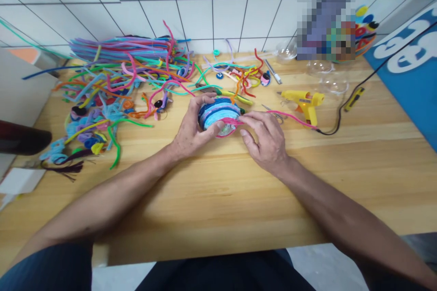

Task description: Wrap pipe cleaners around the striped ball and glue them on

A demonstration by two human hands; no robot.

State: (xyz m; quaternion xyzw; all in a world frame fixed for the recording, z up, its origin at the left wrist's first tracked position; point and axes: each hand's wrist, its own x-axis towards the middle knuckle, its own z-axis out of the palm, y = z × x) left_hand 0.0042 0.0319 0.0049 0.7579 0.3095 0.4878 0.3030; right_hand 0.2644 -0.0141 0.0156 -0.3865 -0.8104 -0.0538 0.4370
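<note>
Gripping striped ball (221,110) from its left: left hand (191,128); right hand (266,138) at ball's right edge, fingertips at pink strand (290,115), cannot tell if pinched; strand runs sideways, ball toward glue gun (305,99); right hand nearer.

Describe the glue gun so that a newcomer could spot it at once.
On the table, find the blue board at the right. Left of it, past the right hand, lies the glue gun, nozzle pointing left. Unlike the smaller yellow tool beside it, it trails a black cord.
</note>
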